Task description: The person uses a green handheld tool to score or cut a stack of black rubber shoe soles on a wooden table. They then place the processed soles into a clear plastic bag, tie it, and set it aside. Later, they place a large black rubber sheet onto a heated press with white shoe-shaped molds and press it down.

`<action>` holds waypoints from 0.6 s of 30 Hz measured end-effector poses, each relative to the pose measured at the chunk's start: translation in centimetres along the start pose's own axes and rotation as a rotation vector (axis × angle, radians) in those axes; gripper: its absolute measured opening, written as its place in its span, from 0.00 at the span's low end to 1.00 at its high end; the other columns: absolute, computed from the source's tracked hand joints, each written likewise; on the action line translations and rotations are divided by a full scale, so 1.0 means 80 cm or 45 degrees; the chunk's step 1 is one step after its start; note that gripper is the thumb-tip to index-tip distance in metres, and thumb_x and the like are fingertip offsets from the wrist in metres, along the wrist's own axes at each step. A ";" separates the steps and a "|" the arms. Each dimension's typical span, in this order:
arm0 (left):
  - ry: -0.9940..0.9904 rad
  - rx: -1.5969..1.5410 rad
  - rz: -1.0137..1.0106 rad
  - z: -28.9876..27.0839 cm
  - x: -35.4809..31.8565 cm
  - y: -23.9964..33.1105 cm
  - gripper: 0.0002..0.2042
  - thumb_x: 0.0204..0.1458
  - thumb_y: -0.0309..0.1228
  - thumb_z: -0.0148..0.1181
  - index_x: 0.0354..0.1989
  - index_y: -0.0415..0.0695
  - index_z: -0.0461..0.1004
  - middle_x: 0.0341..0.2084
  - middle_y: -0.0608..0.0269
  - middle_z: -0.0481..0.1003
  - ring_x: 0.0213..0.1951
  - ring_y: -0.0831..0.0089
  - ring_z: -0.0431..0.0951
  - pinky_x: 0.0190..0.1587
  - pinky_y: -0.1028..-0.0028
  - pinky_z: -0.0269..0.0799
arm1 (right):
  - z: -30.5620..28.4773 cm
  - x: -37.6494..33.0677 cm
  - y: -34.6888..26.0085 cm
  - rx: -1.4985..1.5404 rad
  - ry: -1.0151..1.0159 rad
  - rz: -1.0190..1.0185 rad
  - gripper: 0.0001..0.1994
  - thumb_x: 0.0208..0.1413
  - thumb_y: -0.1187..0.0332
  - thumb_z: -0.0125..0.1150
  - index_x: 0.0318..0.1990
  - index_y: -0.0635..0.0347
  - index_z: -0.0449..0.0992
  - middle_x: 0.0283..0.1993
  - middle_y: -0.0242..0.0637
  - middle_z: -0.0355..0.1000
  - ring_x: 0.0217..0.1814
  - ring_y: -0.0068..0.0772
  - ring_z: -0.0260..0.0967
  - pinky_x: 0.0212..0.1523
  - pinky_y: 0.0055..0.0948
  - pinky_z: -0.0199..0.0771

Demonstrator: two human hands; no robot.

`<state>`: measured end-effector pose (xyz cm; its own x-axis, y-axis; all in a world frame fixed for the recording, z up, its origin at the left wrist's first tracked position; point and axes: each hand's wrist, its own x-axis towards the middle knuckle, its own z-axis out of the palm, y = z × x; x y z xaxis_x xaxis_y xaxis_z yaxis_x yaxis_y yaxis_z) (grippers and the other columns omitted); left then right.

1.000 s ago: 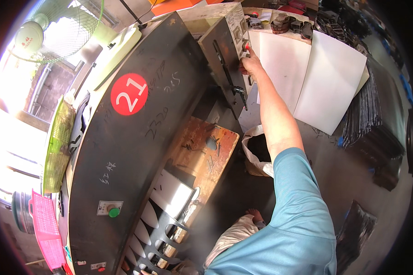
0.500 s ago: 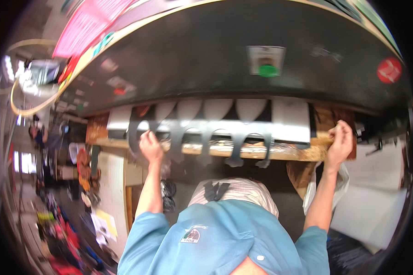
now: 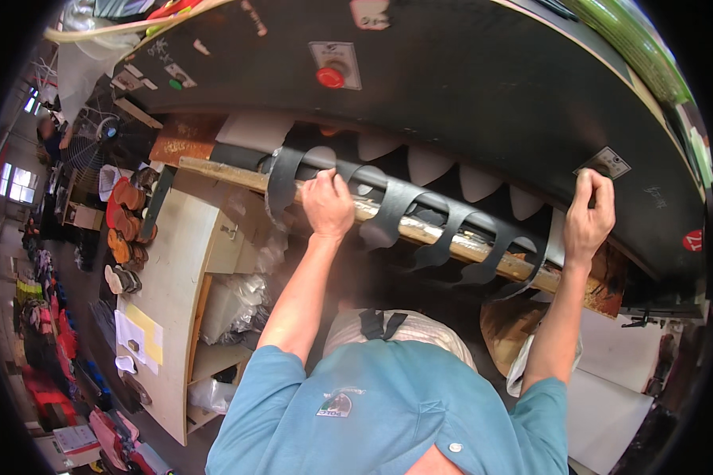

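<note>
Left hand (image 3: 327,204) grips black sheet (image 3: 388,214) on board (image 3: 420,232) — right hand (image 3: 588,218) at edge.

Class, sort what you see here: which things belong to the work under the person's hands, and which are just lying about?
In hand:
left hand gripping the long wooden bar
black cut sheet strip draped over that bar
right hand on the big dark curved machine body

Lying about:
pale wooden bench
brown shoe soles
red round button
</note>
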<state>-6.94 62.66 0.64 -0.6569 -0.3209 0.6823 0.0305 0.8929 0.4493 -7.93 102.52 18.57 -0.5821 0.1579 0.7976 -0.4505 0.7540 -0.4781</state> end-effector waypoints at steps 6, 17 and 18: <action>-0.010 -0.091 0.025 -0.002 0.002 0.001 0.10 0.61 0.30 0.59 0.46 0.38 0.74 0.35 0.48 0.82 0.41 0.48 0.81 0.56 0.52 0.68 | -0.014 -0.068 0.017 0.066 -0.104 0.520 0.10 0.72 0.65 0.61 0.43 0.64 0.81 0.33 0.28 0.74 0.35 0.19 0.68 0.42 0.24 0.72; -0.297 -0.308 0.069 -0.017 0.012 -0.016 0.15 0.61 0.34 0.62 0.49 0.36 0.71 0.36 0.48 0.80 0.42 0.50 0.79 0.55 0.52 0.64 | 0.082 -0.230 0.034 -0.548 0.046 0.382 0.11 0.70 0.61 0.59 0.45 0.60 0.78 0.33 0.46 0.80 0.34 0.48 0.80 0.39 0.44 0.75; -0.312 -0.320 0.078 -0.017 0.013 -0.017 0.15 0.62 0.34 0.62 0.49 0.36 0.71 0.35 0.48 0.80 0.42 0.50 0.79 0.55 0.52 0.64 | 0.080 -0.228 0.035 -0.542 0.011 0.428 0.12 0.71 0.60 0.58 0.46 0.60 0.78 0.33 0.47 0.80 0.34 0.48 0.80 0.39 0.45 0.75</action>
<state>-6.62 60.67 1.49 -0.8084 -0.1569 0.5674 0.2397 0.7925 0.5608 -2.91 97.65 0.32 -0.6405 0.4386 0.6304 0.0745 0.8525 -0.5173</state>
